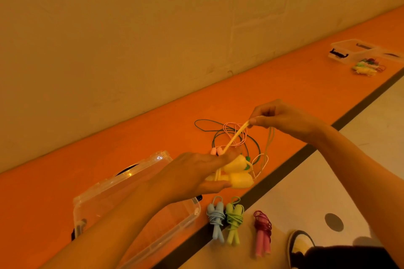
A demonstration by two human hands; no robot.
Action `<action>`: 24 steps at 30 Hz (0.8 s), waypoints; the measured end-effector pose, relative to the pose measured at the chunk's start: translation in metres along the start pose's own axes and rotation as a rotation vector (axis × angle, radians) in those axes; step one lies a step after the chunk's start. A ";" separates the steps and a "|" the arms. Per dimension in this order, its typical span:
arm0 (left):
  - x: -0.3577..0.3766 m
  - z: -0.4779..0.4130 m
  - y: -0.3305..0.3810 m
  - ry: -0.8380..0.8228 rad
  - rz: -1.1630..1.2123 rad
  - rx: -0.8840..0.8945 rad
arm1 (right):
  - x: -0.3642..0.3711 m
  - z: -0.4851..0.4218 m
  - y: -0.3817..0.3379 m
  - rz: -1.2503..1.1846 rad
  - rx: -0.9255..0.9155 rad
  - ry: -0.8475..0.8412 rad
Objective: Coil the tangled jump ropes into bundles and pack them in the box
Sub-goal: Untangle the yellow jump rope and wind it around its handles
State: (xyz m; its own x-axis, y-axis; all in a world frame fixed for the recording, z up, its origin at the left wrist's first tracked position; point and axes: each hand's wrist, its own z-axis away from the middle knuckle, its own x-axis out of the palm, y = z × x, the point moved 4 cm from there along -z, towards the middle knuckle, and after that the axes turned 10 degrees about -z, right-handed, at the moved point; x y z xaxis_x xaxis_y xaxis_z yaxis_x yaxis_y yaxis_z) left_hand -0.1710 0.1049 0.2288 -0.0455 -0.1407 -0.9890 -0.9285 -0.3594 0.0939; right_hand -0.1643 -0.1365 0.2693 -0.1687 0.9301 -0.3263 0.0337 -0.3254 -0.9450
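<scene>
Left hand (196,172) grips yellow jump rope (240,179) handles mid-frame, pointing right. Right hand (286,120) pinches its cord, taut diagonal from lower left to upper right.

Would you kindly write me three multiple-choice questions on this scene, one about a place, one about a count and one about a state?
1. Where do the coiled bundles lie?
A) on the floor beside the near clear box
B) inside that box
C) on top of the far box

2. How many coiled bundles lie there?
A) two
B) three
C) five

3. What is the right hand doing?
A) lying flat on the floor
B) lifting a box
C) pinching the yellow rope

Answers:
1 A: the blue bundle, green bundle and pink bundle lie outside the box.
2 B: one of each colour, three in all.
3 C: its fingertips pinch the folded rope, held up above the floor.
</scene>
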 end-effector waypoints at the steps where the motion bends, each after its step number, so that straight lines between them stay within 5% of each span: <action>1: 0.000 -0.001 0.006 -0.005 -0.017 0.035 | 0.004 -0.003 -0.001 -0.022 0.002 0.038; 7: -0.010 -0.008 0.022 0.069 -0.119 0.124 | 0.013 -0.019 0.022 -0.050 0.088 0.243; 17: -0.010 0.008 -0.008 0.114 0.117 -0.036 | -0.003 -0.006 0.056 -0.101 0.116 -0.030; 24: -0.006 0.013 -0.016 0.083 0.264 -0.118 | -0.021 -0.001 0.064 -0.078 0.081 0.064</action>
State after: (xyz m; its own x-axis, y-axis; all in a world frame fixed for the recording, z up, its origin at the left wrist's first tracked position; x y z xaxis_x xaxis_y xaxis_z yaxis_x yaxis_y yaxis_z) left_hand -0.1606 0.1231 0.2321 -0.2453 -0.3169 -0.9162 -0.8389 -0.4042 0.3644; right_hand -0.1574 -0.1763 0.2159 -0.1040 0.9613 -0.2553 -0.0570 -0.2620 -0.9634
